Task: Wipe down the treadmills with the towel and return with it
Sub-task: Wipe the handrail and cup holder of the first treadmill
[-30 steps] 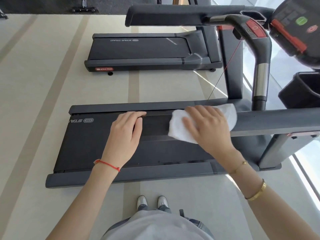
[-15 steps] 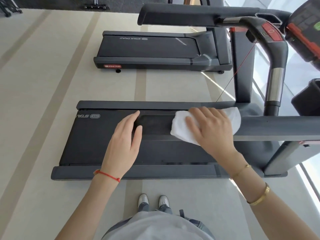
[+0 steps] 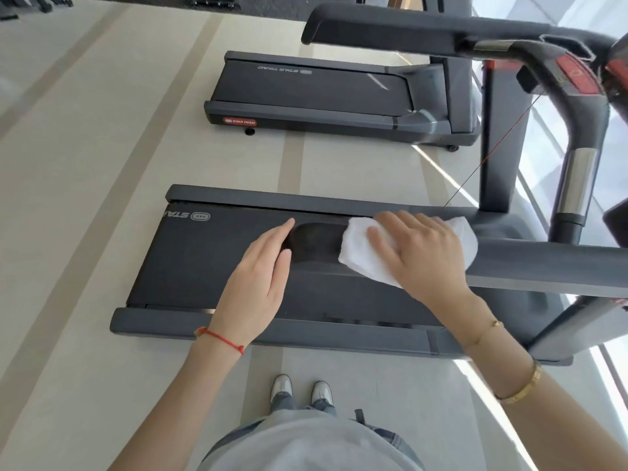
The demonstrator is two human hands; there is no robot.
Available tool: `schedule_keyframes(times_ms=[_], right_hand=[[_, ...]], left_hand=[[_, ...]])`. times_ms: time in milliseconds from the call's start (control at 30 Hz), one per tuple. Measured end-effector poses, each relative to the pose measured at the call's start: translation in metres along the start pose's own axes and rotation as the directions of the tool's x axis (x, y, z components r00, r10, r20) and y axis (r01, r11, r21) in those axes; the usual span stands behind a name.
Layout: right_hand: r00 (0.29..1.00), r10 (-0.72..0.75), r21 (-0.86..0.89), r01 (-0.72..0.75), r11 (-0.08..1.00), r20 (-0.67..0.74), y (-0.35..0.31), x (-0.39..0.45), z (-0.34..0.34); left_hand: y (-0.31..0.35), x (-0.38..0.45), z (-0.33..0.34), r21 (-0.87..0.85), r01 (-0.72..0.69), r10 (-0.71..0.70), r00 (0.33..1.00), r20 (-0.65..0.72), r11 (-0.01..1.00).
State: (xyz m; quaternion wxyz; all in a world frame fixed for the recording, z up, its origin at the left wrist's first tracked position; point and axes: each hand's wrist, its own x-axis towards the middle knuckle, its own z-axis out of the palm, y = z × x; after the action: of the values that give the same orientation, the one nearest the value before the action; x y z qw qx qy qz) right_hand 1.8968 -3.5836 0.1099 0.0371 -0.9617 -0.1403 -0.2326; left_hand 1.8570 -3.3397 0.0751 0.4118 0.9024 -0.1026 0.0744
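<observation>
A white towel (image 3: 355,256) lies on the near treadmill's grey handrail (image 3: 543,263). My right hand (image 3: 421,253) presses flat on the towel with spread fingers. To the left, my left hand (image 3: 258,283) has straight fingers, with its fingertips at the rail's rounded end (image 3: 316,243). The near treadmill's black belt (image 3: 190,260) runs below both hands. A second treadmill (image 3: 316,90) stands parallel, farther back.
The far handrail (image 3: 390,28) of the near treadmill and its console arm with a red button (image 3: 577,76) rise at the upper right. A window (image 3: 543,147) runs along the right. Pale floor (image 3: 85,198) lies to the left; my shoes (image 3: 302,392) stand beside the deck.
My left hand's fingers have straightened and drawn back from over the rail's end. My right hand stays pressed on the towel at about the same spot. My view has shifted slightly.
</observation>
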Motion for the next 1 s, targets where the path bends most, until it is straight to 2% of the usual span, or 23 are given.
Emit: schedule_keyframes(times_ms=[33, 67, 100, 133, 233, 333, 367, 433, 500, 533, 600, 667, 800, 867, 1000], right_hand=[[0.995, 0.058, -0.06, -0.054, 0.997, 0.076, -0.008, 0.009, 0.002], [0.985, 0.064, -0.129, -0.043, 0.991, 0.161, -0.019, 0.017, 0.007], [0.973, 0.036, -0.165, 0.002, 0.986, 0.226, -0.033, 0.023, 0.011], [0.973, -0.005, -0.135, 0.037, 0.99, 0.233, -0.045, 0.027, 0.013], [0.991, -0.068, 0.075, 0.059, 0.995, 0.12, -0.062, 0.024, 0.01], [0.982, -0.186, 0.082, 0.187, 0.979, -0.019, -0.044, 0.0, 0.008], [0.983, -0.179, 0.058, 0.182, 0.982, -0.048, -0.03, -0.008, 0.007], [0.995, -0.025, 0.03, 0.028, 0.999, -0.091, -0.002, -0.015, 0.003], [0.968, 0.207, 0.033, -0.204, 0.978, -0.144, 0.013, -0.011, 0.001], [0.952, 0.261, 0.031, -0.259, 0.965, -0.162, 0.012, -0.008, 0.0], [0.964, 0.22, 0.032, -0.218, 0.975, -0.147, -0.007, -0.004, 0.003], [0.99, 0.098, 0.063, -0.092, 0.994, -0.102, -0.022, -0.008, 0.01], [0.989, -0.069, 0.062, 0.078, 0.995, -0.129, 0.001, -0.015, 0.008], [0.989, -0.052, 0.025, 0.056, 0.998, -0.14, 0.023, -0.022, 0.004], [0.987, 0.089, -0.04, -0.095, 0.995, -0.131, 0.097, -0.05, -0.012]], left_hand=[[0.0, 0.0, 0.0, -0.004, -0.002, 0.002, 1.0, 0.004, 1.0], [0.0, 0.0, -0.001, -0.011, -0.003, 0.003, 1.0, 0.005, 1.0], [0.0, 0.001, -0.001, -0.023, -0.002, 0.002, 1.0, 0.007, 1.0], [0.0, 0.002, -0.002, -0.038, -0.004, 0.005, 1.0, 0.01, 0.999], [0.0, 0.003, -0.005, -0.06, -0.021, 0.023, 0.999, 0.028, 0.998], [0.0, 0.005, -0.008, -0.017, -0.026, 0.026, 0.998, 0.048, 1.0], [0.0, 0.005, -0.008, 0.006, -0.032, 0.032, 0.998, 0.048, 0.999], [0.003, 0.008, -0.008, 0.038, -0.04, 0.038, 0.998, 0.04, 0.998], [0.008, 0.011, -0.007, 0.061, -0.043, 0.04, 0.998, 0.04, 0.997], [0.011, 0.013, -0.006, 0.07, -0.049, 0.046, 0.998, 0.044, 0.996], [0.017, 0.018, -0.002, 0.078, -0.074, 0.069, 0.996, 0.06, 0.994], [0.026, 0.025, 0.003, 0.096, -0.113, 0.106, 0.992, 0.069, 0.989], [0.048, 0.037, 0.02, 0.193, -0.189, 0.183, 0.982, 0.047, 0.963], [0.06, 0.04, 0.032, 0.283, -0.204, 0.2, 0.979, 0.041, 0.937], [0.088, 0.045, 0.066, 0.391, -0.194, 0.21, 0.978, 0.003, 0.9]])
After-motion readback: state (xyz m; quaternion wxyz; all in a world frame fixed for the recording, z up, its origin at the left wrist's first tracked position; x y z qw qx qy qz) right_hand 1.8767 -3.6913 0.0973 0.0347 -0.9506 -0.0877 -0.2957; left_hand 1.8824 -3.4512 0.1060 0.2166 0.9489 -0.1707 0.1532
